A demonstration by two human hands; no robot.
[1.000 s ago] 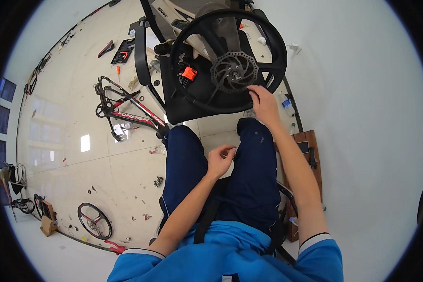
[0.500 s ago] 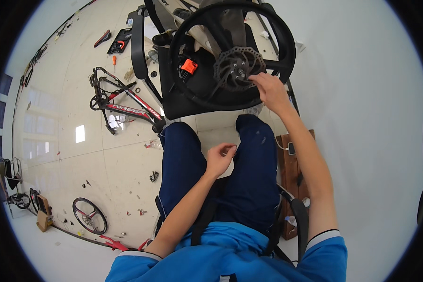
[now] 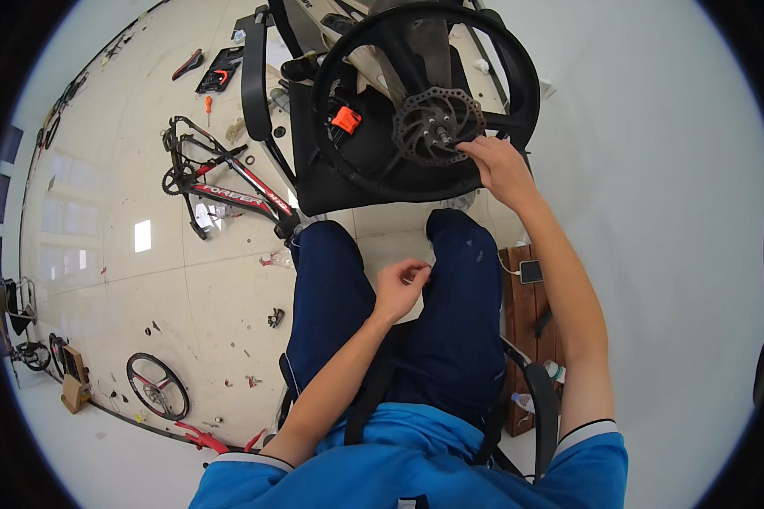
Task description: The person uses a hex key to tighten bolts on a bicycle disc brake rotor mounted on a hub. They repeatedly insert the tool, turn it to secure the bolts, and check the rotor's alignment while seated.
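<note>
1 black wheel (image 3: 403, 66) lies over the chair seat (image 3: 327, 193), passing beyond its right edge. At its brake disc (image 3: 409, 131), the right hand (image 3: 498, 166) pinches narrowly; whether it holds something, I cannot tell. The left hand (image 3: 401, 290) curls above the lap, its content hidden. Left of the seat, 1 bicycle frame (image 3: 256, 195) lies on shiny floor (image 3: 144, 293).
</note>
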